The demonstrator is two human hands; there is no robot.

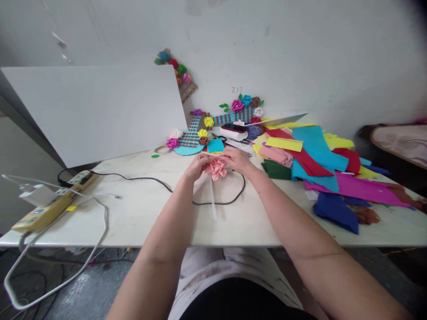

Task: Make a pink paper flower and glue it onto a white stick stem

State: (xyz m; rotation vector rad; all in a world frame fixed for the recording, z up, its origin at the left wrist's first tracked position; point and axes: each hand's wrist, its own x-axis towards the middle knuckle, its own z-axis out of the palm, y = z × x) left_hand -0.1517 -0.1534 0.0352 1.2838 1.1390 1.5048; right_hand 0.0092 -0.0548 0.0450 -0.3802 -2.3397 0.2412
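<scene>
A pink paper flower [216, 168] is held between my two hands over the middle of the table. My left hand [197, 166] has its fingers closed on the flower's left side. My right hand [237, 159] pinches it at the upper right, near a thin pale strip along the top. Just below the flower, a translucent white glue stick [212, 200] points down toward the table's front edge; whatever grips its upper end is hidden. A black cable [230, 202] loops on the table under my hands. Behind them lies a blue paper square [215, 146].
Coloured crepe paper [313, 151] is heaped at the right. At the left lies a yellow power strip [56, 204] with white cables. A white board [96, 111] leans at the back, beside flower-decorated cardboard pieces [191, 133]. A phone [234, 128] rests on a white box.
</scene>
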